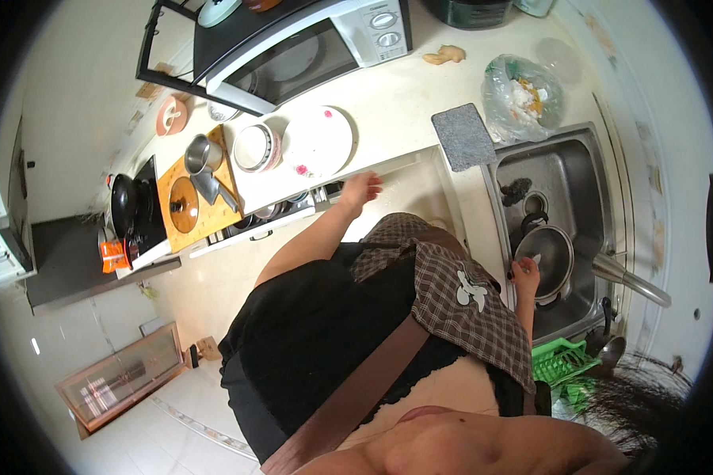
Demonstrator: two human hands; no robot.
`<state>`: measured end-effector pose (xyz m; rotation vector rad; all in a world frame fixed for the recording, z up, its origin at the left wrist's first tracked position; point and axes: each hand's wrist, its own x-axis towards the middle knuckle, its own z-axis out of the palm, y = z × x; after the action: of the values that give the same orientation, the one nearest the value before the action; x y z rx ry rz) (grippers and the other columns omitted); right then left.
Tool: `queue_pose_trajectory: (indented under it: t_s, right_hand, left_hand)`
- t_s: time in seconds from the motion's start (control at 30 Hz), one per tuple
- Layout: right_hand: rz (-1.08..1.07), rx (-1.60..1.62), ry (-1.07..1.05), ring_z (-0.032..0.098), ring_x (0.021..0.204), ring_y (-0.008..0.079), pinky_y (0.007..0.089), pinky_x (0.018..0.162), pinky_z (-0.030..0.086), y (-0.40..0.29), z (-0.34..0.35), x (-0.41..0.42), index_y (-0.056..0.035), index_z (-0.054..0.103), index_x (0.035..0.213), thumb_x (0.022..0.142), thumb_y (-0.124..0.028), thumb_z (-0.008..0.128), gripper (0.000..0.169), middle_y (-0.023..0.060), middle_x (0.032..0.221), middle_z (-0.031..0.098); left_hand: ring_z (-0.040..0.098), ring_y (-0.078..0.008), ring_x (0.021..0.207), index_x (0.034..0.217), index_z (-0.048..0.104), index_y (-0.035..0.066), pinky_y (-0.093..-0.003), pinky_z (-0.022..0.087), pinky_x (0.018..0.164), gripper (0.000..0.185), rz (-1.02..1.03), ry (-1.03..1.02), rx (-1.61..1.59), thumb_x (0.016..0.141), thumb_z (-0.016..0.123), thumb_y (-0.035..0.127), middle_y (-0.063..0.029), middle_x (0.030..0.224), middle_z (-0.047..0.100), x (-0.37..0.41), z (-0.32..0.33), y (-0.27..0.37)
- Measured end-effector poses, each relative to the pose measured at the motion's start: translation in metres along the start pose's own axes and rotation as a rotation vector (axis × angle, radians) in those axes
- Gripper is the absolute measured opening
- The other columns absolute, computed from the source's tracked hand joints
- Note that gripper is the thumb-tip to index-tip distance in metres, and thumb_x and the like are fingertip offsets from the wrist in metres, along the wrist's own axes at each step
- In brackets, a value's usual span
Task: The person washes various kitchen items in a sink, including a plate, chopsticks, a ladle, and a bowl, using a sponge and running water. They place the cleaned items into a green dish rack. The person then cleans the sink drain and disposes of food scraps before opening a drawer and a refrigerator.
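My left hand [362, 189] is in front of the counter edge, below a white plate with red flowers [321, 141]; its fingers are loosely bent and nothing shows in them. At the sink my right hand [526, 274] is at the near rim of a round metal pan [548, 261] with dark handles. A small pale thing shows by its fingertips; whether the hand grips it or the rim is unclear. The pan lies in the steel sink [576, 178], beside the faucet [630, 279]. A dark scrubber [516, 191] lies near the drain.
A grey mat [464, 136] and a plastic bag of food scraps [526, 101] adjoin the sink. Stacked bowls [256, 147] and a wooden board [214, 178] bearing a cleaver [211, 189], metal pot and glass lid stand left. A microwave [303, 56] is behind; a green rack [561, 359] is right.
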<state>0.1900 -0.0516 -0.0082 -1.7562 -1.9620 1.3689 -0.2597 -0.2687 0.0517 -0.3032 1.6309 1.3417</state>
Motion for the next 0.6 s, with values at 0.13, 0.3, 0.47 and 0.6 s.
queue_pose_trajectory:
  t_s: [0.13,0.3,0.47,0.6]
  right_hand:
    - [-0.009,-0.373,0.051,0.058,0.084,0.0344,0.0419,0.072,0.046,-0.015,-0.016,-0.019,-0.0002,0.058,0.096,0.074,-0.023,0.061,0.032,0.0189,0.088,0.061]
    - [0.050,-0.368,0.012,0.058,0.082,0.0366,0.0426,0.071,0.046,-0.017,-0.017,-0.006,-0.0028,0.059,0.092,0.075,-0.021,0.058,0.025,0.0192,0.085,0.062]
    - [-0.040,-0.271,0.217,0.059,0.083,0.0347,0.0393,0.072,0.047,-0.011,-0.024,0.005,0.0007,0.059,0.091,0.079,-0.015,0.056,0.021,0.0192,0.088,0.062]
    - [-0.113,-0.150,0.412,0.058,0.088,0.0346,0.0392,0.076,0.046,-0.026,-0.060,0.032,0.0004,0.058,0.097,0.077,-0.011,0.056,0.023,0.0188,0.094,0.061]
  left_hand:
    - [0.053,-0.0213,0.067,0.086,0.053,0.002,-0.0317,0.045,0.065,0.040,0.083,0.053,-0.608,0.095,0.031,0.035,-0.0091,0.077,0.058,0.053,-0.066,-0.027]
    - [0.054,-0.0177,0.063,0.075,0.052,0.002,-0.0266,0.048,0.058,0.036,0.102,0.014,-0.683,0.091,0.043,0.033,-0.0088,0.072,0.058,0.083,-0.110,-0.053]
    - [0.057,-0.0209,0.077,0.089,0.053,-0.004,-0.0294,0.051,0.075,0.023,0.178,0.228,-0.570,0.090,0.040,0.015,-0.0120,0.082,0.059,0.074,-0.097,-0.022]
    - [0.056,-0.0240,0.091,0.095,0.051,-0.010,-0.0319,0.049,0.088,0.022,0.373,0.240,-0.492,0.087,0.041,0.008,-0.0142,0.093,0.057,0.037,-0.107,-0.003]
